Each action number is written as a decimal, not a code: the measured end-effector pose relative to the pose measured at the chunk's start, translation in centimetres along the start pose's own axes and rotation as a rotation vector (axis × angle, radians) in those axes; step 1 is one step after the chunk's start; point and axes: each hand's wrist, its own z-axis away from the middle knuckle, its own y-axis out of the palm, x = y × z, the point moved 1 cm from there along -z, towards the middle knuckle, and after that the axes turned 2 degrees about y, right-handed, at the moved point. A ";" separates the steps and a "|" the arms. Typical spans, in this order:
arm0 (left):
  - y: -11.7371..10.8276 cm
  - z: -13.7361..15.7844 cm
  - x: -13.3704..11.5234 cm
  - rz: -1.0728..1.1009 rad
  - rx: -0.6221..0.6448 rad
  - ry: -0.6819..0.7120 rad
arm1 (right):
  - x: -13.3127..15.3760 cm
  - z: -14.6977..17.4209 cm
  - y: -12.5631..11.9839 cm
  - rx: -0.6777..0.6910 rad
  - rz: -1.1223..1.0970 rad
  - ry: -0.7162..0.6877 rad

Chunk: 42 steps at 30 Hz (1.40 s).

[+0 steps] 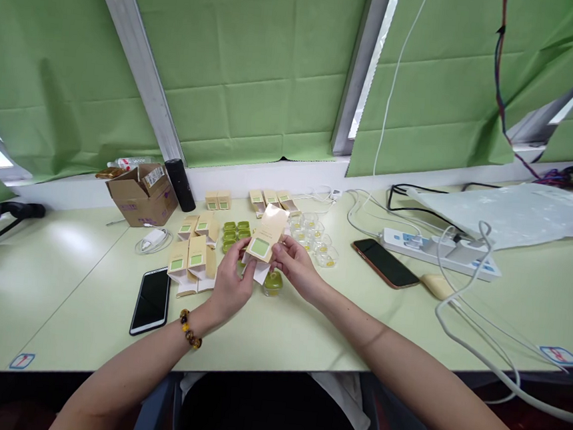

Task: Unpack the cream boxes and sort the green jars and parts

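Observation:
Between my two hands is a small tan carton [269, 230] with a green square on its front, tilted up off the table. My left hand [232, 280] grips its lower left side, thumb in front. At the lower right edge, my right hand [298, 264] pinches the carton, with white flaps hanging below. Just under it stands a small clear container with a green lid [273, 281]. Several green lids [236, 227] lie in rows behind my left hand. Clear containers with yellow marks [326, 253] are grouped behind my right hand. Open tan cartons [197, 254] stand on the left.
A white-framed phone [151, 300] lies at left, another phone [385, 264] at right. Beyond it are a power strip [434, 249] with cables and a cream case [437, 286]. A cardboard box [140, 197], black cylinder [179, 184] and coiled cable [154, 238] sit back left.

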 end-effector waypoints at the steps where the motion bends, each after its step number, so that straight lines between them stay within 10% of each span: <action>1: 0.0 0.0 0.0 0.024 0.001 -0.025 | 0.0 0.0 0.0 -0.006 0.005 -0.006; 19: 0.5 -0.3 0.3 0.507 0.136 -0.067 | 0.5 0.2 0.1 -0.024 0.099 -0.099; 42: 0.5 -0.8 0.3 0.692 0.192 -0.473 | 0.8 0.8 0.1 -0.187 0.195 -0.142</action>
